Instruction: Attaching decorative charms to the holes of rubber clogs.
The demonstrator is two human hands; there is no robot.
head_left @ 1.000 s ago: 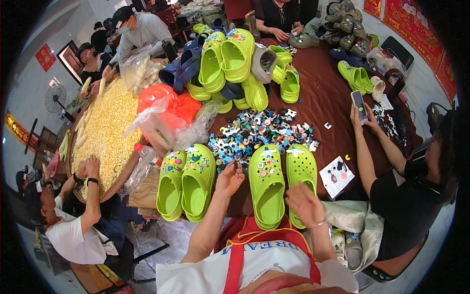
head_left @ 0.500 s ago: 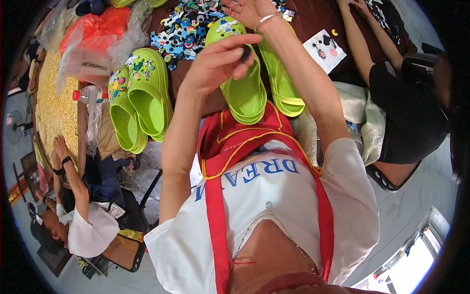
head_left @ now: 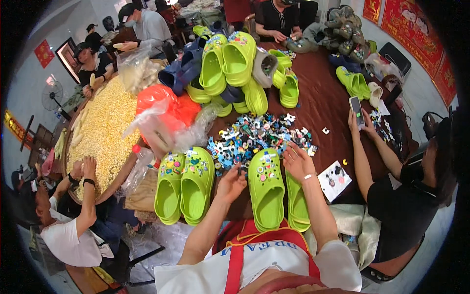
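Note:
My left hand [head_left: 232, 185] is closed, with a small black piece [head_left: 240, 169] pinched at the fingertips. It hovers between two pairs of lime-green clogs. On its right stand a clog [head_left: 267, 191] with charms on its toe and a second clog [head_left: 297, 206], partly hidden under my right wrist. My right hand [head_left: 297, 164], fingers apart and seemingly holding nothing, is over that second clog's toe. To the left, the other pair, a left clog [head_left: 169, 198] and a right clog [head_left: 197, 188], carries many colourful charms. Just beyond my hands lies a heap of small charms [head_left: 259, 132].
A pile of clogs [head_left: 230, 63] rises behind the charms. Left are a red plastic bag [head_left: 164, 105], a bottle [head_left: 144, 156] and a broad tray of yellow kernels [head_left: 105, 132]. On the right, a white sheet [head_left: 334, 180] bears small pieces; a person there holds a phone [head_left: 357, 111].
The view has tilted up, showing more of the table and room. My left hand has shifted left, off the clog, still pinching the black piece. My right hand has drawn back toward me.

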